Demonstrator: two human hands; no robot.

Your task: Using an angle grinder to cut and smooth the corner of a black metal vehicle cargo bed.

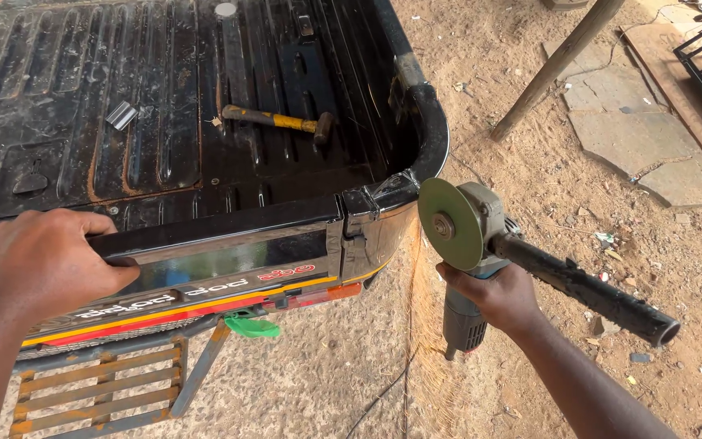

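Outdoors, left hand (38, 264) gripping black tailgate rim (229, 223), right hand (493, 297) clenched around angle grinder (469, 244), hammer (279, 121) beyond.

I see my left hand (38, 260) on a glossy black painted metal tailgate rail (229, 223), smooth enough to mirror light. Behind it the black ribbed metal cargo bed (67, 97) looks dull, scuffed and rust-streaked. On it lies a hammer with a yellow-wrapped handle (279, 121), worn matt. My right hand (493, 294) grips a grey plastic-bodied angle grinder (469, 244) with a matt green disc and rough black side handle. The sandy ground (546, 171) is coarse and dry.
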